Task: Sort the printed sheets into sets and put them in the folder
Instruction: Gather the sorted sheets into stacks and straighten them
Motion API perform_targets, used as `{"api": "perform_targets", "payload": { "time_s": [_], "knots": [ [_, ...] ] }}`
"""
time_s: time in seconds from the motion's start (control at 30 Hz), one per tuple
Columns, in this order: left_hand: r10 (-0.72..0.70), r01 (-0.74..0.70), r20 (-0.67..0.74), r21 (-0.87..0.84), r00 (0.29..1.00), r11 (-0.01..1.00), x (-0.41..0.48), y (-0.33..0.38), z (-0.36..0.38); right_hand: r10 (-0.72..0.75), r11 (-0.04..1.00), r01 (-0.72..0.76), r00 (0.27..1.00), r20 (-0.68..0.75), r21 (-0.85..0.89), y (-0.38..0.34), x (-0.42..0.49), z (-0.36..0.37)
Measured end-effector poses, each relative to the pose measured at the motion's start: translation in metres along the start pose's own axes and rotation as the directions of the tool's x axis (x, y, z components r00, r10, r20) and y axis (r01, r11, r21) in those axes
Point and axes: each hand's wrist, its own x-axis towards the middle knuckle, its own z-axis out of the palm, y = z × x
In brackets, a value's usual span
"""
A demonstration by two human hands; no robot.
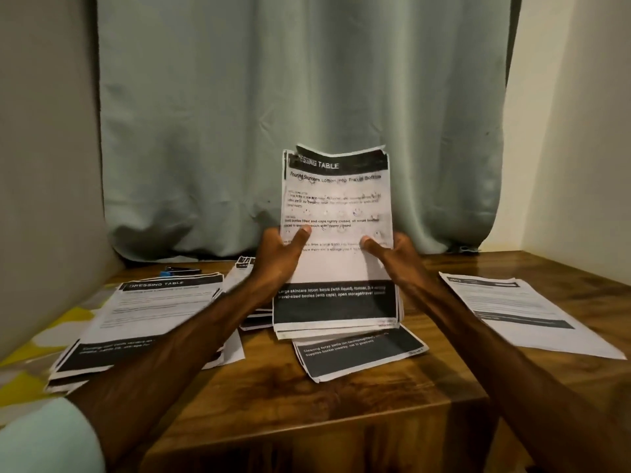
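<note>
In the centre of the frame both hands grip a stack of printed sheets (336, 199) upright over the desk (341, 421). The left hand (280, 257) and right hand (392, 257) have thumbs on the front page and their other fingers hidden behind it. The small print is blurred. The stack covers the top of a loose sheet (358, 356) beneath. A forearm crosses the left pile (153, 312). Behind that pile, a small blue and black object (177, 270) is too dim to identify.

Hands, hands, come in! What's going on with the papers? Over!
Left hand and right hand grip the upright stack. Left pile, right pile on table. No folder seen.
</note>
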Motion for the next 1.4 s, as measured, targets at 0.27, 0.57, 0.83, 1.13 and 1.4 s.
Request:
{"api": "perform_targets", "payload": {
  "time_s": [0.27, 0.57, 0.83, 1.13, 1.4],
  "knots": [
    [-0.195, 0.188, -0.191, -0.057, 0.962, 0.981, 0.017, -0.01, -0.033, 0.288, 0.951, -0.308, 0.903, 0.32, 0.015, 0.006, -0.03, -0.029],
    [-0.316, 0.291, -0.13, -0.179, 0.94, 0.94, 0.011, -0.048, -0.05, 0.386, 0.836, -0.516, 0.794, 0.469, 0.185, 0.051, -0.036, -0.03],
    [-0.34, 0.334, 0.01, -0.208, 0.941, 0.919, 0.007, -0.069, -0.062, 0.395, 0.867, -0.46, 0.869, 0.299, 0.193, 0.072, -0.03, -0.024],
    [-0.346, 0.347, 0.035, -0.113, 0.938, 0.931, 0.009, -0.07, -0.079, 0.398, 0.861, -0.454, 0.882, 0.252, 0.229, 0.068, -0.035, -0.03],
    [-0.36, 0.365, 0.066, -0.118, 0.931, 0.923, 0.012, -0.073, -0.084, 0.416, 0.852, -0.474, 0.871, 0.263, 0.221, 0.067, -0.037, -0.035]
  ]
}}
